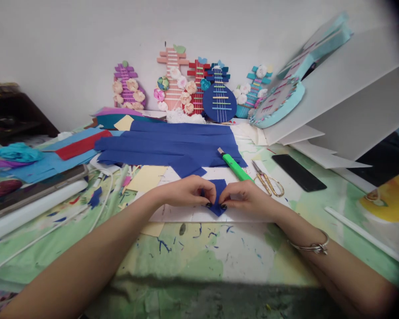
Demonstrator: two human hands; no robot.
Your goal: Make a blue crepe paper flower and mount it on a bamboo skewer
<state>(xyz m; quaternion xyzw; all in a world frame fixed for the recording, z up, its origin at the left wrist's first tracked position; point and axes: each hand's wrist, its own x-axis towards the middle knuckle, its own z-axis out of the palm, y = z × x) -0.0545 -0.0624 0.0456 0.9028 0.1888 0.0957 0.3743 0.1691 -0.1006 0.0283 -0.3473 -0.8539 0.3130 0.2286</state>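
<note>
- Over the white board (pixel 173 214), left hand (pixel 193 190) and right hand (pixel 244 196) pinch one small blue piece (pixel 218 210).
- Piece appears cut out; shaping seems unfinished.
- Far side: blue strips (pixel 173 141) lie unheld.

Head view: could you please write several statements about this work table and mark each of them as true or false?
1. The left hand and the right hand both hold a small blue piece. True.
2. The green cutter lies to the right of the scissors in the picture. False: it lies to their left.
3. A dark blue lute-shaped craft stands in front of the wall. True.
4. The bracelet is around the left wrist. False: it is around the right wrist.
5. The scissors are in the right hand. False: they lie beyond it.
</note>
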